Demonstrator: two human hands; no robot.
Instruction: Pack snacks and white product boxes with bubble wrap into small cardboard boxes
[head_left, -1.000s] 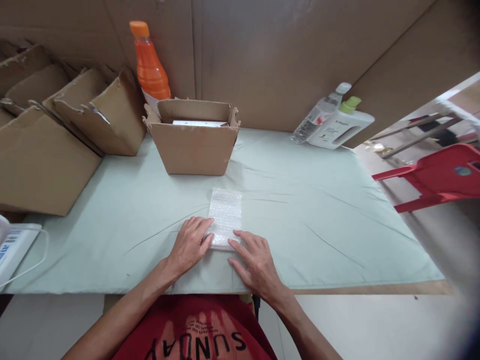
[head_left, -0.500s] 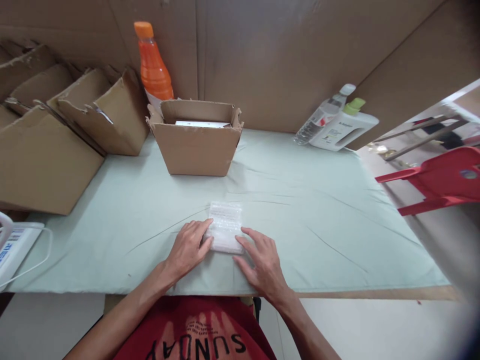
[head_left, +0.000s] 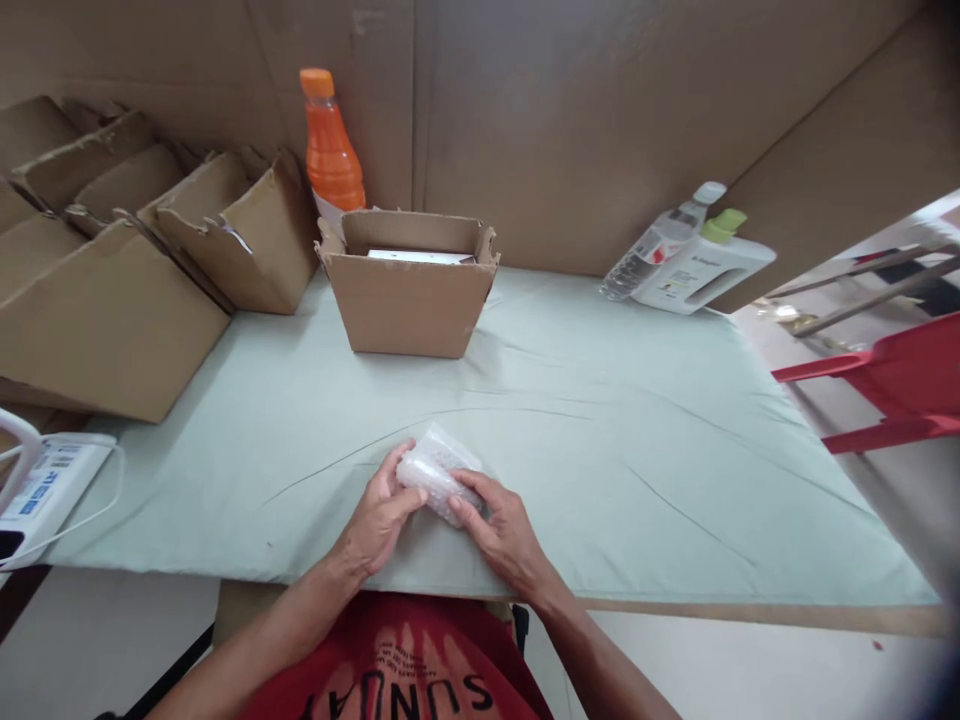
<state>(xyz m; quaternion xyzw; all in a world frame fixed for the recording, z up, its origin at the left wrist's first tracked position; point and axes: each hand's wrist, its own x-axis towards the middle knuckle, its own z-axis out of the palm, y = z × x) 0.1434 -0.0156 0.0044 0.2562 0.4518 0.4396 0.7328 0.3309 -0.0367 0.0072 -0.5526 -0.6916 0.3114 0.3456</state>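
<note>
You held the bubble-wrapped packet (head_left: 436, 473) just above the near edge of the green cloth (head_left: 637, 450), your left hand (head_left: 379, 515) curled around its left end and your right hand (head_left: 501, 525) gripping its right side — fingers closed on it. Farther back stood an open cardboard box (head_left: 409, 305) with a white flat item (head_left: 409, 257) inside.
</note>
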